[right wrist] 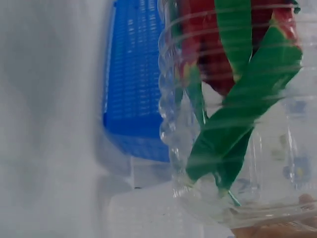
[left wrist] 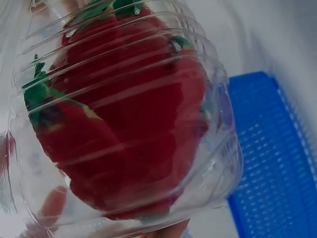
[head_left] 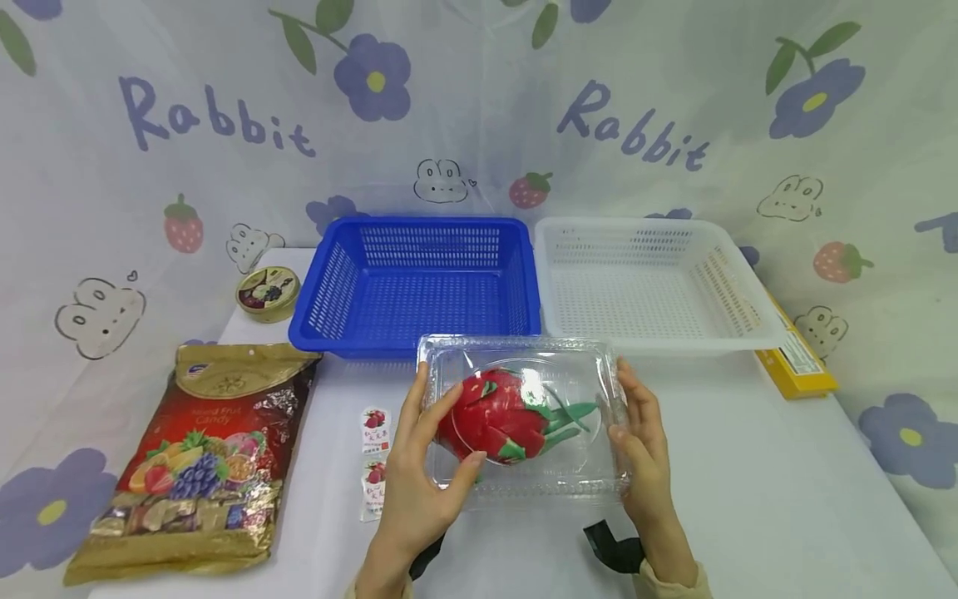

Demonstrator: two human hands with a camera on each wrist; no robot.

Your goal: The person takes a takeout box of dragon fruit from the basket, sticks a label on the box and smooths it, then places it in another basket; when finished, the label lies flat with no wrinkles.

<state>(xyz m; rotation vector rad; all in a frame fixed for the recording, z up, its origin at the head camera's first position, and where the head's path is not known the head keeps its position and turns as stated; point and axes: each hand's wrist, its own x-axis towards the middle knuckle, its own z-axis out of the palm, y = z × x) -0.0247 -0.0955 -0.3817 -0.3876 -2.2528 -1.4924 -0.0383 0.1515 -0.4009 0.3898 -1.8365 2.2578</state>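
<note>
A clear plastic clamshell box (head_left: 591,466), its lid down, is held up above the table in front of me. Inside lies a red dragon fruit (head_left: 497,416) with green leafy tips that point right. My left hand (head_left: 419,478) grips the box's left end, thumb and fingers over the lid's edge. At the right end my right hand (head_left: 647,453) holds it with the thumb on the near side. Ribbed box walls and the fruit (left wrist: 129,114) fill the left wrist view; green leaves (right wrist: 233,119) show through the plastic in the right wrist view.
Behind the box stand a blue basket (head_left: 299,329) and a white basket (head_left: 659,341), side by side. To the left are a strip of dragon fruit labels (head_left: 376,462), a mixed fruit candy bag (head_left: 205,466) and a round gold tin (head_left: 268,294). A yellow box (head_left: 797,366) lies beside the white basket.
</note>
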